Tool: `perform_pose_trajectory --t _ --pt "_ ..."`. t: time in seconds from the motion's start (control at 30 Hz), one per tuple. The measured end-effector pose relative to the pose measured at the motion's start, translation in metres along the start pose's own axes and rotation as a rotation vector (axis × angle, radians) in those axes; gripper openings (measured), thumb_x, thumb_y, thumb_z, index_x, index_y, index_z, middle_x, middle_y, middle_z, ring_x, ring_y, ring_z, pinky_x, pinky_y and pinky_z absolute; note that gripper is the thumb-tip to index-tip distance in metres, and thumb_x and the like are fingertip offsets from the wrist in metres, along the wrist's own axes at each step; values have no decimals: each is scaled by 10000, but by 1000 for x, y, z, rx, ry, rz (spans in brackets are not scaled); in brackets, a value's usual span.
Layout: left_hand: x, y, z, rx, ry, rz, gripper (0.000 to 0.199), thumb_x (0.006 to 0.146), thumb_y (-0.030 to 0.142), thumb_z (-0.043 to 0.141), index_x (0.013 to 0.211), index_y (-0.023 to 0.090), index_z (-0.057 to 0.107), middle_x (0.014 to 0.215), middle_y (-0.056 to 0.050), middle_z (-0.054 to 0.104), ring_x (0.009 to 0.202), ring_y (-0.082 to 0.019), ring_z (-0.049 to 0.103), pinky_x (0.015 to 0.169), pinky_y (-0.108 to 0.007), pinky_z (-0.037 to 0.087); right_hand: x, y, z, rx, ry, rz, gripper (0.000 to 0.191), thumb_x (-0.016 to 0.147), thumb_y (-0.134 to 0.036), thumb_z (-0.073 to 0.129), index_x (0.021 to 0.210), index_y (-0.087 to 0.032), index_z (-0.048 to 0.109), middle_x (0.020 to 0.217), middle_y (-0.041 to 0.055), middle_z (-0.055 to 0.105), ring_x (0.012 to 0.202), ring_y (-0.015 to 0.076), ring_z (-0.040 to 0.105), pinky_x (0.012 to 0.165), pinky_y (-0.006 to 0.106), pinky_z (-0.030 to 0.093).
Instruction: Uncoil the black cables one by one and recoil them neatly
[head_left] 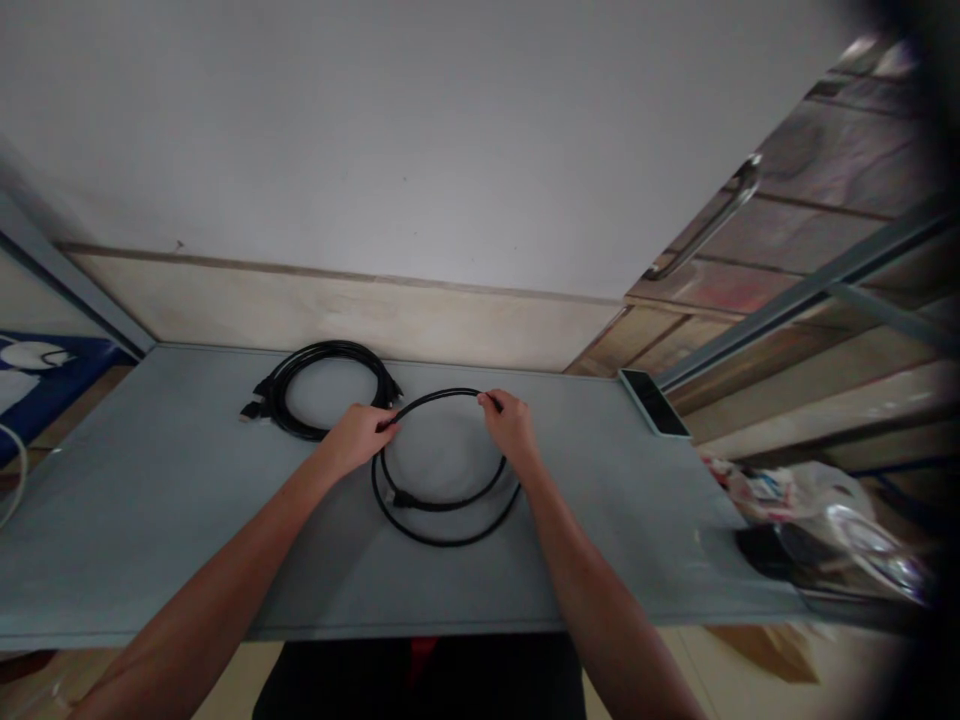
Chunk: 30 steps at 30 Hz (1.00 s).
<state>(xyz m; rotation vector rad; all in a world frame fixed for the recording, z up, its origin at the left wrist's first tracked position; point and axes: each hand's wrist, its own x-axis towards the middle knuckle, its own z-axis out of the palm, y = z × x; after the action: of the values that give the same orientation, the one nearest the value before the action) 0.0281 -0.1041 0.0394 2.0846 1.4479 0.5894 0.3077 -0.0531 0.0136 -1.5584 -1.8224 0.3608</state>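
A black cable (448, 543) lies in loose loops on the grey tabletop, one connector end resting inside the lower part of the loops. My left hand (361, 436) pinches the loops at their upper left. At the upper right, my right hand (510, 424) has its fingers closed round the same cable. Just beyond my left hand sits a second black cable (330, 348), wound into a tighter coil with its plug ends poking out on the left and right. My fingers hide short stretches of the held cable.
A phone (654, 403) lies at the back right of the grey table (187, 520). A pale wall stands behind it. Beyond the right edge are a blurred plastic bag (825, 490) and other clutter. At far left is a blue surface (60, 390) with white items.
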Motion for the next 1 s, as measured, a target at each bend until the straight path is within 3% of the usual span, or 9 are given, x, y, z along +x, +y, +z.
perform_pose_trajectory --t 0.2,0.33,0.4,0.5,0.57,0.7,1.0 --pt "0 -7 2 61 -10 105 253 924 266 522 984 169 749 836 -104 743 761 -215 675 703 -275 437 2 -1 -10 17 -301 -152 297 904 -373 524 759 -178 694 657 24 652 601 154 556 602 271 392" --pt "1 -4 9 48 -70 175 248 934 256 520 990 178 749 935 -119 749 890 -233 682 805 -300 463 -8 -18 -10 155 -503 -252 235 906 -334 545 914 -202 740 861 42 729 775 179 639 747 293 465" --pt "1 -3 13 64 -102 206 260 946 253 503 1004 178 746 929 -114 748 906 -227 682 824 -298 465 -13 -27 -8 248 -590 -227 258 911 -359 548 1005 -215 741 932 46 737 827 187 654 774 300 483" --pt "2 -3 16 113 -117 249 281 959 253 480 1052 166 731 933 -115 744 912 -229 681 826 -301 466 -18 -31 -4 332 -715 -141 298 913 -374 545 1077 -203 726 810 28 723 699 165 635 659 271 481" --pt "2 -4 17 126 -113 264 292 962 259 474 1079 156 721 941 -118 741 912 -231 680 820 -304 468 -17 -30 -2 320 -756 -138 269 910 -345 542 1008 -188 737 696 6 683 613 142 593 596 249 444" --pt "4 -3 18 82 -108 214 277 948 272 492 1024 161 734 886 -100 740 862 -220 679 777 -287 465 -12 -24 1 222 -601 -197 223 892 -290 548 848 -176 734 708 12 682 627 131 572 604 241 411" --pt "3 6 11 -1 -61 77 265 885 293 533 718 149 681 578 -8 581 549 -132 516 562 -252 312 -2 -7 -1 84 -213 -174 245 886 -329 550 792 -176 717 655 21 667 572 138 561 584 254 391"
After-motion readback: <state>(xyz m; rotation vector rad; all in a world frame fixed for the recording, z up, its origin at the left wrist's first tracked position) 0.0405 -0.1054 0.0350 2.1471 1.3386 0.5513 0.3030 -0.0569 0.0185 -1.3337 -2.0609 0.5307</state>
